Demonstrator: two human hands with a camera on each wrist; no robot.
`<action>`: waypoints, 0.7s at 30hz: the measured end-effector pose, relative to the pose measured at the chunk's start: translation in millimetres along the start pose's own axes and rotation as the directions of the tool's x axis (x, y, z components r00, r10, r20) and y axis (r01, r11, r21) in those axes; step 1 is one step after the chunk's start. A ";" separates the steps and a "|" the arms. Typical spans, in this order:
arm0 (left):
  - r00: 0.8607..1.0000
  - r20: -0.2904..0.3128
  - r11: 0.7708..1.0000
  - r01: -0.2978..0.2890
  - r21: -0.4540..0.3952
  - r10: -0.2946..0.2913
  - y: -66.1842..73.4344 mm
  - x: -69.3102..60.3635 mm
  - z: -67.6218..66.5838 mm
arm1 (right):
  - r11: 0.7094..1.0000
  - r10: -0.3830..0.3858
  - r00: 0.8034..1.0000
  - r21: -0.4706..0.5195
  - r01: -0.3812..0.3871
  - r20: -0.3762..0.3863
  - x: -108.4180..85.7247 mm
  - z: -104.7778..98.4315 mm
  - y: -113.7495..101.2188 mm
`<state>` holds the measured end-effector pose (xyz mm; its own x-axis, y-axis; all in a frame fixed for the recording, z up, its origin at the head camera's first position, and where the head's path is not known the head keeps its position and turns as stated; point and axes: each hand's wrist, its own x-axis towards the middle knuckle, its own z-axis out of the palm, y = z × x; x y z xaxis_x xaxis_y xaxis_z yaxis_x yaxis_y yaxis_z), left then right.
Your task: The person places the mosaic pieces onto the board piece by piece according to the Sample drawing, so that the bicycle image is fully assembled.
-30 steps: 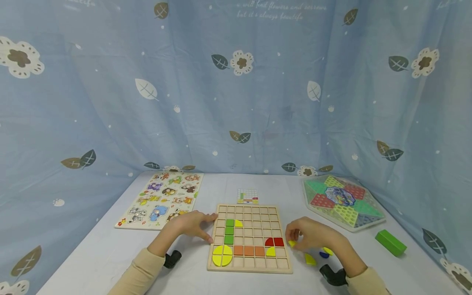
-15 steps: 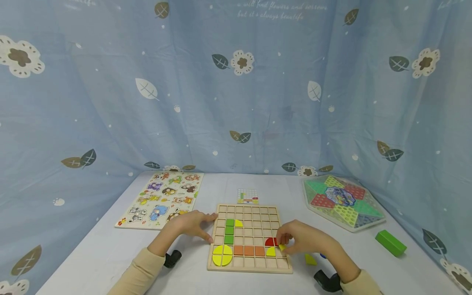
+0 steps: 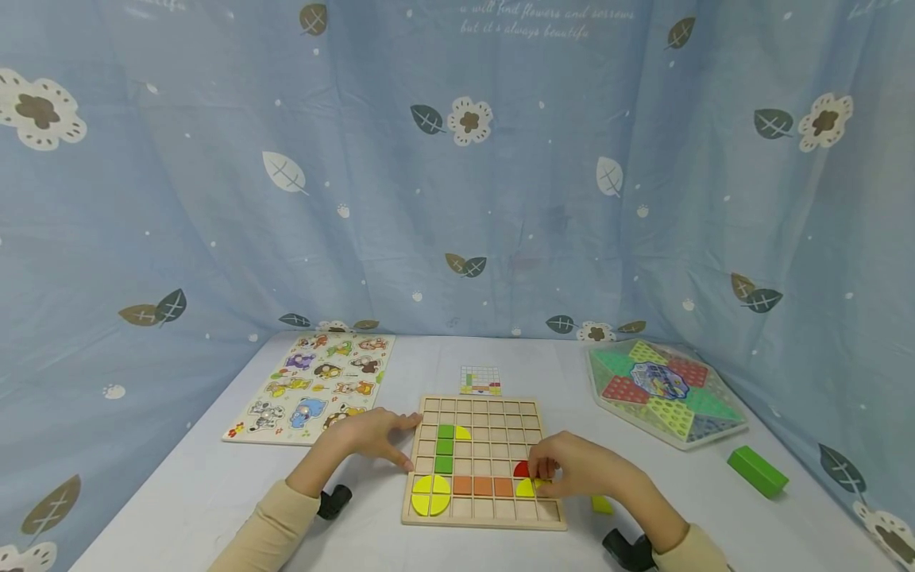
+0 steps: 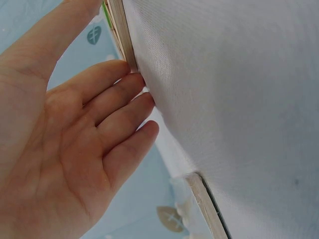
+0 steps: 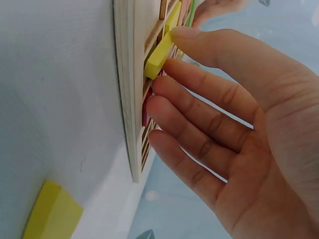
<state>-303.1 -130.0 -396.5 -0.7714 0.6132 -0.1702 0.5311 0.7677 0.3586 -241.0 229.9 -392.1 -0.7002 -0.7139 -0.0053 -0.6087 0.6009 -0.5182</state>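
My right hand [image 3: 582, 465] pinches a yellow quarter-circle block [image 5: 158, 59] between thumb and fingertips. The block is tilted over a cell at the right of the wooden grid board [image 3: 486, 525], beside another yellow quarter-circle [image 3: 525, 488]. A red quarter-circle [image 3: 522, 469] shows behind the fingers, which hide the cells near it. At the board's left edge rests my left hand [image 3: 372, 435], thumb and fingers spread with no piece in them. Green squares [image 3: 445, 447], orange squares [image 3: 483, 486] and a yellow circle of quarter pieces [image 3: 431, 496] sit in the grid.
A small pattern card [image 3: 480, 380] lies behind the board. The animal puzzle [image 3: 325, 385] is at the left, a hexagonal game board [image 3: 665, 389] at the right. Near the right wrist lie a loose yellow piece [image 3: 602, 504] and a green block [image 3: 758, 471].
My right hand has carried the yellow quarter-circle block leftward from the table beside the board onto its right side, and lowered it towards a cell. My left hand has stayed still.
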 end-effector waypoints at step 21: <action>1.000 0.006 1.000 0.009 -0.001 -0.009 -3.5 3.0 0.4 | 0.999 0.034 0.999 -0.002 -0.034 0.002 -12.8 -17.5 6.0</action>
<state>-307.1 -130.8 -398.6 -0.7741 0.6073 -0.1786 0.5237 0.7729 0.3582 -242.2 249.0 -380.2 -0.7199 -0.6936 -0.0249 -0.5850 0.6257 -0.5160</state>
